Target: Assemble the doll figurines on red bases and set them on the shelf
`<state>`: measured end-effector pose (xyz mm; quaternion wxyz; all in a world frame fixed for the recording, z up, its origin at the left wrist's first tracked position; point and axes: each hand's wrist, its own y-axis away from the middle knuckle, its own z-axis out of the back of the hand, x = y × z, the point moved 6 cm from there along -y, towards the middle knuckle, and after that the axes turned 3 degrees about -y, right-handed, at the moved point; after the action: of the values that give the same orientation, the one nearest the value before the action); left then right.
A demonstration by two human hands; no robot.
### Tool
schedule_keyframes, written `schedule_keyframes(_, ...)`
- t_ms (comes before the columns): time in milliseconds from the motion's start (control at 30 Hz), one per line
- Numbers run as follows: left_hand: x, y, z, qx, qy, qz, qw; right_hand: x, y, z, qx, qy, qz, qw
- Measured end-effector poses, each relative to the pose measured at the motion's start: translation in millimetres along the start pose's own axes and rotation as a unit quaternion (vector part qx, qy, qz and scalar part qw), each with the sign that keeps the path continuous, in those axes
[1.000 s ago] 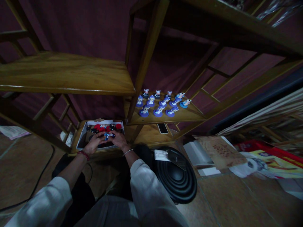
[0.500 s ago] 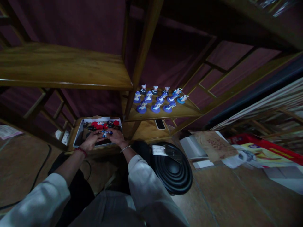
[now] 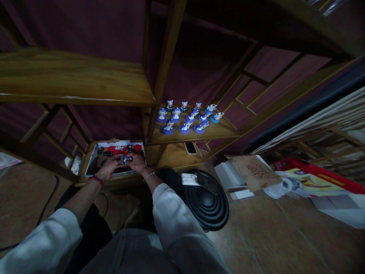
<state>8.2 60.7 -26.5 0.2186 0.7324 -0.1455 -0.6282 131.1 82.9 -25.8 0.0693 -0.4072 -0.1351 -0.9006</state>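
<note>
Blue figurine (image 3: 125, 160) is pinched between left grip (image 3: 111, 167) and right grip (image 3: 138, 163), at two o'clock from the left, nine o'clock from the right, over a box (image 3: 102, 144); red items (image 3: 114, 150) lie toward eleven o'clock.

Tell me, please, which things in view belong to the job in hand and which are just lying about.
Seemingly in the job:
held blue figurine
open box beneath it
red items inside
figurines on the shelf

Seemingly lying about:
phone
round black ridged object
white packet
red-and-yellow package
</note>
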Motion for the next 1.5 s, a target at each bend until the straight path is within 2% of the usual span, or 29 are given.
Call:
schedule_keyframes(333,7,0,6,-0.025,0.03,-0.011,0.999,3,-2,-3,-0.007,0.003,0.016,1.0)
schedule_keyframes(567,7,-3,4,-0.007,0.037,-0.041,0.998,0,-1,-3,-0.017,-0.008,0.021,1.0)
schedule_keyframes(867,6,-2,7,0.008,0.086,-0.037,0.996,6,2,7,-0.052,-0.048,0.035,0.997)
schedule_keyframes(1167,11,-5,9,0.037,0.103,-0.043,0.993,-4,-4,4,-0.081,-0.06,0.039,0.994)
schedule_keyframes(1500,9,-4,11,0.017,0.109,-0.03,0.993,-4,-2,6,-0.077,-0.104,0.031,0.991)
